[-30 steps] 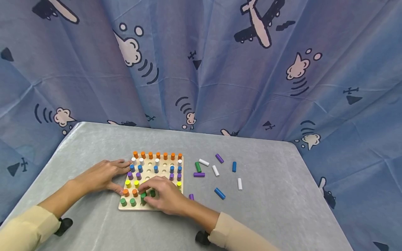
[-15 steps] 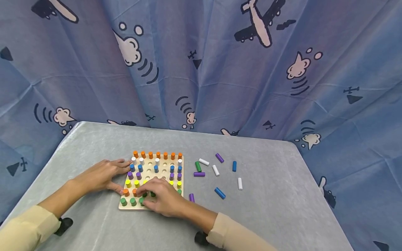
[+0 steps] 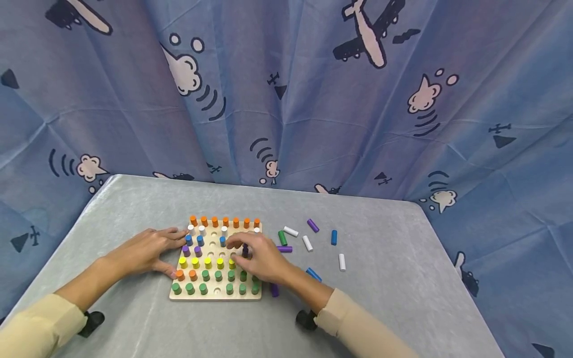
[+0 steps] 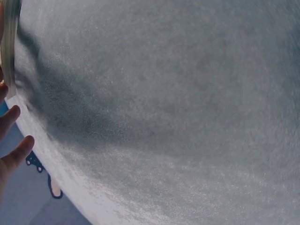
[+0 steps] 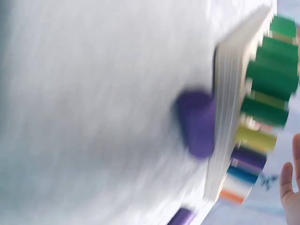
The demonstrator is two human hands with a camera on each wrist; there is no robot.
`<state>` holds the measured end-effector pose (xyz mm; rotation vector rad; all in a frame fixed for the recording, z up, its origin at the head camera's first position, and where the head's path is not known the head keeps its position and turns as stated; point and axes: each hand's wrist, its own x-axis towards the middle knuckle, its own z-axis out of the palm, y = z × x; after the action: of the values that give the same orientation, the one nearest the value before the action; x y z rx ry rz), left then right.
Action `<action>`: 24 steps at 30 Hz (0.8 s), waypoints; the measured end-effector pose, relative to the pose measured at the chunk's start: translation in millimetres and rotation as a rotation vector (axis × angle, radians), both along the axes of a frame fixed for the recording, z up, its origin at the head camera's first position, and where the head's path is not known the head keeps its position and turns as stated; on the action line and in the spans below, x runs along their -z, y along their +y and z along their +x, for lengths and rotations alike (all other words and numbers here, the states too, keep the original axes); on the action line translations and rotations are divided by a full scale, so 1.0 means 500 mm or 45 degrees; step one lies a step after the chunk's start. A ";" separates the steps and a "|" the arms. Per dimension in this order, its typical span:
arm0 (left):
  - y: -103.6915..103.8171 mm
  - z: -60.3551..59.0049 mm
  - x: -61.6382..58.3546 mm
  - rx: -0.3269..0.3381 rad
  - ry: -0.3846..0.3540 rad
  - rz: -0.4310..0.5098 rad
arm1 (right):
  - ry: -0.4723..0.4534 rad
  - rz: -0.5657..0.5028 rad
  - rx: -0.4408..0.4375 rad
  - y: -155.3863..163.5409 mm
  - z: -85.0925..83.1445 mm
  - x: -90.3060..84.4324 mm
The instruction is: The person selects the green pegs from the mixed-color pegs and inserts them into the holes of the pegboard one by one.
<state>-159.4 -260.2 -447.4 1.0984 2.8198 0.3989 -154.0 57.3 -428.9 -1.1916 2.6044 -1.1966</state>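
A wooden pegboard [image 3: 216, 296] lies on the grey table, filled with rows of orange, white, blue, purple, yellow and green pegs. My left hand [image 3: 145, 251] lies flat against its left side, fingers straight and touching the edge. My right hand [image 3: 258, 257] hovers over the board's right middle, fingertips curled round a dark purple peg [image 3: 244, 250] standing in the board. In the blurred right wrist view, the board's edge [image 5: 229, 117] shows with green pegs [image 5: 272, 70] and a purple peg [image 5: 199, 123] lying beside it. The left wrist view shows my fingertips [image 4: 11, 140] and grey cloth.
Loose pegs lie right of the board: green [image 3: 282, 237], white [image 3: 290, 231], purple [image 3: 313, 225], blue [image 3: 333, 237], white [image 3: 341, 262], blue [image 3: 314, 274] and purple [image 3: 274, 290]. A blue curtain with an aeroplane print [image 3: 367, 99] hangs round the table's far and side edges.
My right hand has left the front green row and moved up and right to the purple peg. The green pegs it covered now show. The left hand has stayed still.
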 end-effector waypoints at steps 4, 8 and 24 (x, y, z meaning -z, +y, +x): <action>0.000 0.000 0.002 0.006 0.004 0.012 | -0.022 -0.047 0.117 0.038 -0.030 0.001; 0.001 0.002 0.001 0.001 0.000 0.013 | -0.020 -0.024 0.261 0.078 -0.057 0.007; 0.001 0.004 -0.002 -0.007 -0.004 0.003 | -0.114 0.280 0.387 0.169 -0.102 0.045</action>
<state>-157.5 -259.5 -446.6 1.0896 2.8214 0.4044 -205.0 141.5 -451.3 -0.7072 2.8282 -0.9392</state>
